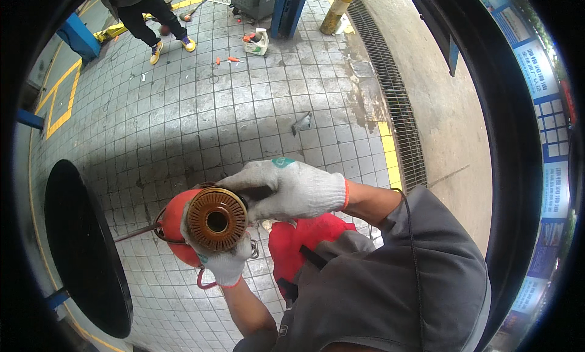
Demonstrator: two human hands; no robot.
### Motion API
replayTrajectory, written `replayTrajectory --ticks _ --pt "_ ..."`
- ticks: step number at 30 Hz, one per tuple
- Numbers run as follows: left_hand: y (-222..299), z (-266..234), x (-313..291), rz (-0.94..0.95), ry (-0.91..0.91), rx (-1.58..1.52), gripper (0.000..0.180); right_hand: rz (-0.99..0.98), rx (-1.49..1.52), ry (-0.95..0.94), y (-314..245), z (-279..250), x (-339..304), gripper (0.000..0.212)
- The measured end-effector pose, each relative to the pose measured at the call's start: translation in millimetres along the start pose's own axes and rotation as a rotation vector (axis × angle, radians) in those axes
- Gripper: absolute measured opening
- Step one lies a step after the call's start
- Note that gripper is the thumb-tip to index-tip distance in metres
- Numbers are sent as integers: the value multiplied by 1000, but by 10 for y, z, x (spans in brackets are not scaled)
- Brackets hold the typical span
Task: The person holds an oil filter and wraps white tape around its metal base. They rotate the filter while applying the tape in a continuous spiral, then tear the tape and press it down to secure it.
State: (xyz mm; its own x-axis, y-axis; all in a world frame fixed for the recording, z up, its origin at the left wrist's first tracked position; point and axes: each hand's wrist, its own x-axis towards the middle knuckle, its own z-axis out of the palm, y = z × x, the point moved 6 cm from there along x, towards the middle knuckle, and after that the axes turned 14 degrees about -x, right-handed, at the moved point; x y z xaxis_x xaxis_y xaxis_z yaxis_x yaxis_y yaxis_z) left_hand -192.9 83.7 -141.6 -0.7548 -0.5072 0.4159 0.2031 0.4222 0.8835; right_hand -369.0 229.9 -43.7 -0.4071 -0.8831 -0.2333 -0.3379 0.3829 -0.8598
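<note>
A round, brownish pleated oil filter (200, 221) with a hole in its middle is held up in front of me, its end face turned toward the view. My left hand (226, 263), in a whitish knitted glove, wraps it from below and the left. From the upper right, my right hand (298, 187), gloved alike, curls its fingers at the filter's rim. Something dark shows between the right thumb and fingers; I cannot make out what it is. Behind the filter and lower down is a rounded red tank (175, 221), partly hidden by it and my left hand.
A big black disc (85, 248) stands at the left, with a thin rod between it and the tank. Farther off are a white jug (256, 42), orange-handled tools (230, 60), a blue post (289, 10) and a standing person (149, 17). A floor grate (390, 78) runs along the right.
</note>
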Motion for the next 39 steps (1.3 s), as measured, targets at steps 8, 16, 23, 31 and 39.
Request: replayTrajectory --ticks 8,16,23,31,39 --pt "-309 881 282 -159 -62 -290 111 247 411 88 801 -352 -169 58" --pt "-616 1810 524 -108 -206 -421 113 354 451 274 1637 -645 -375 59" --pt "-1229 2834 323 -173 -397 -678 112 424 677 531 2604 -602 -720 62" --pt "-1843 4241 -483 -264 -616 -746 103 468 835 735 4195 -405 -1549 65" --pt "-1754 6229 -1695 -404 -938 -712 116 533 1030 1039 5716 -368 -3321 61"
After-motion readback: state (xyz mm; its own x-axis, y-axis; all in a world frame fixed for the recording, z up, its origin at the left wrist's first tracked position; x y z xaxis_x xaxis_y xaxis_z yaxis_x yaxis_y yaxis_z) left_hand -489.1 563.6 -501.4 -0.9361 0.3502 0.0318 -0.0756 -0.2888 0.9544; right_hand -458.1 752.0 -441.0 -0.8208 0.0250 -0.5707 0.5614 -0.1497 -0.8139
